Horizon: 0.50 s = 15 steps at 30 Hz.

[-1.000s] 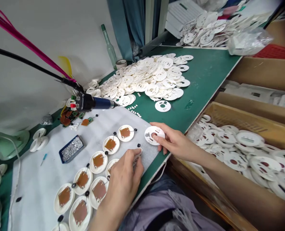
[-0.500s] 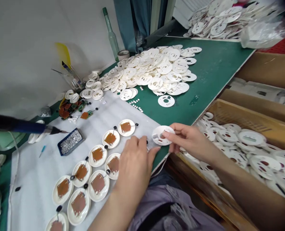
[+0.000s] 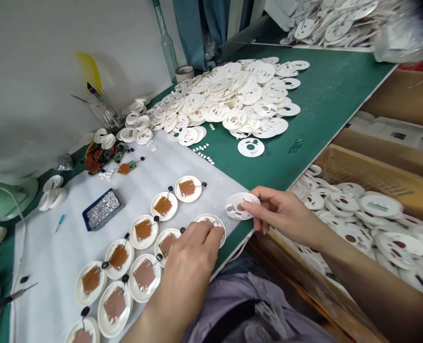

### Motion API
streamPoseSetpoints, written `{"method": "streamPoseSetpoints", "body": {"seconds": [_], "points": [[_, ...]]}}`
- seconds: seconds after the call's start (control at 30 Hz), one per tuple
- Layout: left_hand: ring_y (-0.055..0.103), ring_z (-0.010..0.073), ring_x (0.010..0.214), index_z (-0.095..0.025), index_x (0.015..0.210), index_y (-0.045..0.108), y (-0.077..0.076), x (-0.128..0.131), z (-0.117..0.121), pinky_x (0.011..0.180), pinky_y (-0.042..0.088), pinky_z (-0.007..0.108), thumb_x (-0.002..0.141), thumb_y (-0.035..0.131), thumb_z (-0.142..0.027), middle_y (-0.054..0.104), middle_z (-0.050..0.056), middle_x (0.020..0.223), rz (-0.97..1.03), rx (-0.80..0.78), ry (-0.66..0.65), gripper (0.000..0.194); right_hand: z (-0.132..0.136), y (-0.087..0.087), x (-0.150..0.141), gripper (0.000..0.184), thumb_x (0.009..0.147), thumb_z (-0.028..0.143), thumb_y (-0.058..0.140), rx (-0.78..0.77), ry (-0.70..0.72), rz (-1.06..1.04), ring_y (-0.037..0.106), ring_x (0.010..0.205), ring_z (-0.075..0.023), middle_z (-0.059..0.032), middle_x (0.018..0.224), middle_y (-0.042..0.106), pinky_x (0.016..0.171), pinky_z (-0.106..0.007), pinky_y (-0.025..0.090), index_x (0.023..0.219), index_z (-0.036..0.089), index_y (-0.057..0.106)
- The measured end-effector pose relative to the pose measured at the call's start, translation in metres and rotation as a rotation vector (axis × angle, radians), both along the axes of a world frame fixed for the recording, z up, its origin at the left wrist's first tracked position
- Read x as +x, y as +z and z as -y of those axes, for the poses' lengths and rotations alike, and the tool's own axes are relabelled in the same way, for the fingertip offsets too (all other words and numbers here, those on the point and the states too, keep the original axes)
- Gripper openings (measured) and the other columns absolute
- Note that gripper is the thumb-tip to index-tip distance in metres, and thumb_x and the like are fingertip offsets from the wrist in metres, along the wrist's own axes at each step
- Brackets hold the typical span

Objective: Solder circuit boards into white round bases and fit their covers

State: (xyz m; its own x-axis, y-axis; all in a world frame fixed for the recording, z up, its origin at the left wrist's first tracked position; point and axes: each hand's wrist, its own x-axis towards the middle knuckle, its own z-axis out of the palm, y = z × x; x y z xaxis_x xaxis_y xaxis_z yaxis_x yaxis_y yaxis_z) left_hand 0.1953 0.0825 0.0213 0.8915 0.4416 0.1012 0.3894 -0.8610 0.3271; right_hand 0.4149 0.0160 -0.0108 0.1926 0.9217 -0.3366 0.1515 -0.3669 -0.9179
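Note:
My right hand pinches a white plastic disc with cutouts, thumb on top, holding it above the mat's right corner. My left hand reaches over a white round housing at the end of the rows. Its fingers are bent together inside that housing; what they grip there is hidden. Left of this hand, several more white round housings lie in rows, each carrying a brown square circuit board and a small black round part on a wire.
A heap of white discs covers the green table. On the white mat stands a blue tray of small metal pieces. A dark pointed driver is at the lower left. A box of discs stands at right.
My left hand has moved slightly left, its fingers closing into the end housing, which shows more now. The driver has swung from upper left to lower left. My right hand still holds the disc.

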Motion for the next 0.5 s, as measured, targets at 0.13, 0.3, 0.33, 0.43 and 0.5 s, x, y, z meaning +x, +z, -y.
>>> {"method": "streamPoseSetpoints", "body": {"seconds": [0.13, 0.3, 0.33, 0.43, 0.5], "points": [[0.066, 0.0234, 0.099, -0.013, 0.122, 0.054, -0.005, -0.003, 0.000, 0.081, 0.062, 0.037, 0.096, 0.043, -0.003, 0.067, 0.011, 0.110, 0.103, 0.059, -0.050, 0.029, 0.000, 0.002, -0.001, 0.062, 0.076, 0.074, 0.060, 0.010, 0.007, 0.010, 0.052, 0.049, -0.0057, -0.0033, 0.058, 0.058, 0.045, -0.012, 0.044, 0.085, 0.012, 0.054], [0.068, 0.0242, 0.096, -0.010, 0.116, 0.058, -0.011, 0.003, 0.010, 0.082, 0.062, 0.039, 0.099, 0.046, -0.009, 0.069, 0.013, 0.105, 0.112, 0.120, -0.007, 0.021, 0.001, 0.001, 0.000, 0.058, 0.079, 0.070, 0.060, 0.023, 0.005, 0.018, 0.052, 0.049, -0.0053, -0.0029, 0.058, 0.058, 0.046, -0.011, 0.044, 0.085, 0.012, 0.054], [0.068, 0.0248, 0.099, -0.009, 0.118, 0.058, -0.014, 0.003, 0.014, 0.085, 0.061, 0.040, 0.099, 0.047, -0.011, 0.069, 0.014, 0.106, 0.127, 0.148, 0.014, 0.022, 0.001, 0.001, -0.001, 0.057, 0.080, 0.069, 0.059, 0.024, 0.000, 0.019, 0.051, 0.049, -0.0051, -0.0028, 0.058, 0.058, 0.045, -0.011, 0.044, 0.086, 0.012, 0.054], [0.062, 0.0274, 0.117, -0.007, 0.127, 0.056, -0.029, -0.001, 0.028, 0.096, 0.057, 0.041, 0.100, 0.050, -0.013, 0.068, 0.015, 0.119, 0.148, 0.231, 0.082, 0.029, 0.000, -0.002, -0.003, 0.055, 0.081, 0.067, 0.060, 0.025, -0.004, 0.012, 0.050, 0.048, -0.0050, -0.0021, 0.057, 0.057, 0.043, -0.011, 0.043, 0.087, 0.012, 0.055], [0.057, 0.0291, 0.125, -0.007, 0.132, 0.054, -0.037, -0.005, 0.034, 0.098, 0.055, 0.041, 0.100, 0.047, -0.011, 0.065, 0.015, 0.128, 0.114, 0.278, 0.091, 0.033, -0.001, -0.003, -0.007, 0.054, 0.080, 0.065, 0.062, 0.036, 0.003, 0.002, 0.052, 0.050, -0.0050, -0.0021, 0.061, 0.057, 0.045, -0.011, 0.045, 0.088, 0.012, 0.057]]}}
